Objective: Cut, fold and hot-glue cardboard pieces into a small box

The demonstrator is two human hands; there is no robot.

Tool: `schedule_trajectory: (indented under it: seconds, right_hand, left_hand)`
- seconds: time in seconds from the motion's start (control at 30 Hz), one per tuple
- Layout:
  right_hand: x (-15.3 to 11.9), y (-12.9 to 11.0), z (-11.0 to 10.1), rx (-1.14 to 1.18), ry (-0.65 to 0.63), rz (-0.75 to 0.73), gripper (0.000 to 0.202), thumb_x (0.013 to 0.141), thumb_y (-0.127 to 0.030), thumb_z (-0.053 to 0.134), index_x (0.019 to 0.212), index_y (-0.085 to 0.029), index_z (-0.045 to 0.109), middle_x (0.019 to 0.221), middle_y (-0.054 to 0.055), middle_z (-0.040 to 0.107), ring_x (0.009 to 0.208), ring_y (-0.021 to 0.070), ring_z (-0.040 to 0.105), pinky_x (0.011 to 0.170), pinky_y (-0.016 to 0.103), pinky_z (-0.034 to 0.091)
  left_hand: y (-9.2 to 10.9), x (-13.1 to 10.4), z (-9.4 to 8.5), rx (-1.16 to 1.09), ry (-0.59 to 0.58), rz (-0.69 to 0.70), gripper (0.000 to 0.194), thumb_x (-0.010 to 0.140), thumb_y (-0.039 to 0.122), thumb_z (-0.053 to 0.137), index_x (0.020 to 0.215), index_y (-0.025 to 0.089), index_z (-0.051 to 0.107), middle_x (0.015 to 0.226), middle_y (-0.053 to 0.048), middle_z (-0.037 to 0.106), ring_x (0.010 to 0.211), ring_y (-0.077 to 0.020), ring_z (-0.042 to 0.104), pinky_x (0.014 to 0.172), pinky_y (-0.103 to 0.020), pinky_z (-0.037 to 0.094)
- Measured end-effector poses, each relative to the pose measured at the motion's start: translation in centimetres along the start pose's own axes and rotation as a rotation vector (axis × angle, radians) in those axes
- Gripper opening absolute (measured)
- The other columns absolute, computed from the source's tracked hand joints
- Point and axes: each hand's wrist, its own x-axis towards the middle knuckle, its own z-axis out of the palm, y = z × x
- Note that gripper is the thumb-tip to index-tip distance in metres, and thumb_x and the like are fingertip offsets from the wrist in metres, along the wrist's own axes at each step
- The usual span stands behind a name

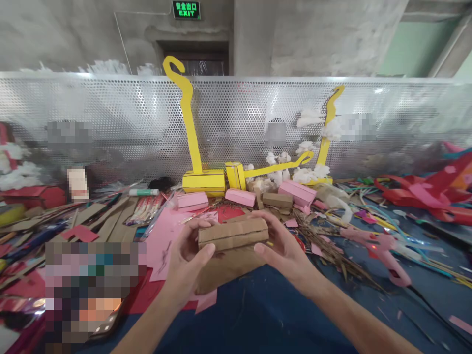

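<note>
Between my two hands is a brown cardboard box (233, 235), long and faceted, with dark seams along its edges. My left hand (191, 250) grips its left end, thumb on the near side. At the other end my right hand (280, 243) holds it the same way. Under the box lies a flat brown cardboard sheet (228, 270), partly over pink paper (165, 246). Just behind stand small pink boxes (192, 201) and another brown cardboard box (277, 200).
Yellow hook-topped pieces (191, 128) stand against a perforated metal panel (129, 113). A pink glue gun (379, 248), its light lit, lies at right with a black cord. Cardboard strips (332, 246) and paper scraps clutter the blue table (250, 319). A red ribbon construction (438, 191) is farther right.
</note>
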Motion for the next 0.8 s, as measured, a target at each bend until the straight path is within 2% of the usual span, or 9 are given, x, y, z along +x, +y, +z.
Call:
schedule_trajectory:
  seconds: [0.13,0.27,0.47,0.63,0.8]
  right_hand:
    - [0.0,0.1,0.7,0.199,0.029,0.041,0.036,0.095,-0.042,0.066,0.129,-0.031,0.058,0.13,0.006,0.062,0.117,0.0232,0.061,0.098,0.038,0.054]
    - [0.0,0.3,0.5,0.214,0.041,0.041,0.037,0.095,-0.043,0.067,0.128,-0.03,0.06,0.128,0.006,0.064,0.112,0.023,0.064,0.088,0.035,0.06]
    - [0.1,0.8,0.6,0.171,0.099,0.019,0.04,0.089,-0.041,0.074,0.125,-0.029,0.06,0.124,0.006,0.065,0.113,0.0235,0.064,0.098,0.039,0.057]
    - [0.1,1.3,1.0,0.3,0.12,0.072,0.038,0.09,-0.04,0.074,0.124,-0.03,0.061,0.123,0.004,0.066,0.107,0.0214,0.066,0.089,0.036,0.06]
    - [0.0,1.2,1.1,0.436,0.133,0.125,0.032,0.09,-0.041,0.073,0.118,-0.03,0.063,0.124,0.005,0.069,0.106,0.0226,0.067,0.089,0.039,0.06]
  left_hand:
    - [0.0,0.0,0.0,-0.038,-0.023,-0.009,0.033,0.08,0.031,0.079,0.107,0.024,0.061,0.118,-0.006,0.057,0.104,-0.0231,0.061,0.068,-0.028,0.062]
    - [0.2,-0.1,0.4,-0.039,-0.019,-0.033,0.03,0.081,0.03,0.079,0.106,0.025,0.061,0.119,-0.005,0.057,0.105,-0.0231,0.061,0.068,-0.028,0.062]
    - [0.1,-0.2,0.6,0.028,-0.016,-0.023,0.034,0.08,0.028,0.081,0.108,0.024,0.061,0.119,-0.007,0.059,0.106,-0.0243,0.061,0.069,-0.029,0.064]
    - [0.3,-0.4,0.8,0.015,-0.045,-0.018,0.04,0.081,0.031,0.08,0.116,0.026,0.061,0.124,-0.008,0.059,0.108,-0.0251,0.061,0.07,-0.029,0.063]
    - [0.8,-0.7,1.2,-0.086,-0.095,-0.052,0.046,0.083,0.037,0.077,0.125,0.027,0.061,0.128,-0.01,0.061,0.11,-0.0277,0.064,0.079,-0.037,0.064]
